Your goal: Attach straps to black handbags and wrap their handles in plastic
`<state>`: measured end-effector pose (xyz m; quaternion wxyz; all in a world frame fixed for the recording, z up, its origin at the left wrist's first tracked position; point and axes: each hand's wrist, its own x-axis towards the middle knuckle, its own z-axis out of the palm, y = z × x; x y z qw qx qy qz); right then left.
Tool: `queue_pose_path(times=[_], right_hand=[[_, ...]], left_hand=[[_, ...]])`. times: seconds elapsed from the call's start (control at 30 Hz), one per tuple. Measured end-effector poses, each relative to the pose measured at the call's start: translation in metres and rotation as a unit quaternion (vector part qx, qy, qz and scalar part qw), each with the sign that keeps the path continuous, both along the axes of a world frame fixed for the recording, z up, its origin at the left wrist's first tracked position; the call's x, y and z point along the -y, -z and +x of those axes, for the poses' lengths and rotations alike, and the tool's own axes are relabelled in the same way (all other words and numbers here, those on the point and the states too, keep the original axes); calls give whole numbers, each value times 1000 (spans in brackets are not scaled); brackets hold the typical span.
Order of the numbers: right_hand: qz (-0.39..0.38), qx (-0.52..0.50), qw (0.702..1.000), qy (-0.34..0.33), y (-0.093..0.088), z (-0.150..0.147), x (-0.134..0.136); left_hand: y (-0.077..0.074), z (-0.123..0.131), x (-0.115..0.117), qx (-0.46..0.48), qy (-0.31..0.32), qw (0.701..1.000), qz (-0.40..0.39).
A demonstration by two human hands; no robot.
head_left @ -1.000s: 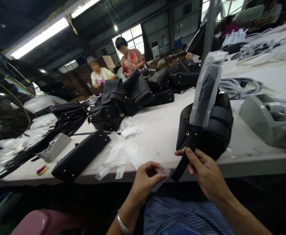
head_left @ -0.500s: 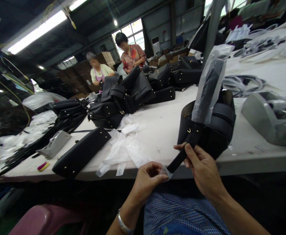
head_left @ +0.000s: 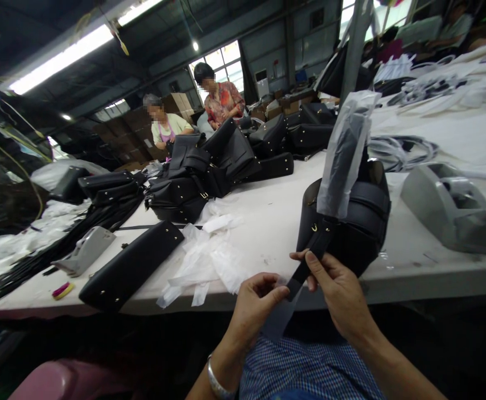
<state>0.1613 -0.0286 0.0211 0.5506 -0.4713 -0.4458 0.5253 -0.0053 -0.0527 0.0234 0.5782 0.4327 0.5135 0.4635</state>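
Note:
A black handbag point(head_left: 365, 205) with gold hardware stands at the table's front edge, right of centre. From it a black strap point(head_left: 302, 273) runs down toward me, and my right hand point(head_left: 334, 280) pinches this strap between thumb and fingers. At the strap's lower end my left hand point(head_left: 261, 303) is closed on a translucent plastic wrapper point(head_left: 279, 321), which hangs below the fingers and touches the strap end. Another clear wrapper point(head_left: 345, 158) covers an upright black part of the bag, likely its handle.
Crumpled white wrapping sheets point(head_left: 215, 255) and a long black bag point(head_left: 131, 265) lie to the left. Grey tape dispensers stand left point(head_left: 85, 250) and right point(head_left: 451, 208). Black handbags point(head_left: 230, 153) are piled farther back. Two people point(head_left: 170, 128) work behind them. A pink stool point(head_left: 65, 380) is below.
The wrapper at the strap end now hangs lower as a flat sheet below my left hand. My right hand keeps its pinch on the strap. The view has shifted slightly.

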Motion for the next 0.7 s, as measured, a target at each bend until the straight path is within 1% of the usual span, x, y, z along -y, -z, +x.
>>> queue_pose_path(times=[0.13, 0.23, 0.3, 0.47, 0.57, 0.63, 0.7], right_hand=[[-5, 34, 999, -14, 1, 11, -3], [7, 49, 999, -8, 1, 19, -4], [14, 80, 997, 1, 1, 23, -5], [11, 151, 989, 6, -3, 30, -9], [-4, 187, 982, 14, -7, 31, -12], [-9, 205, 978, 24, -8, 32, -14], [-10, 210, 977, 34, -8, 32, -14]], left_hand=[[-7, 19, -15, -1, -6, 999, 32], [-12, 35, -32, 20, -10, 997, 70], [-14, 46, -46, 23, -15, 995, 96], [-16, 67, -74, -28, -20, 987, 157], [-17, 71, -81, -27, -13, 984, 173], [-16, 70, -79, -6, -9, 985, 172], [-13, 67, -72, 17, -21, 986, 168]])
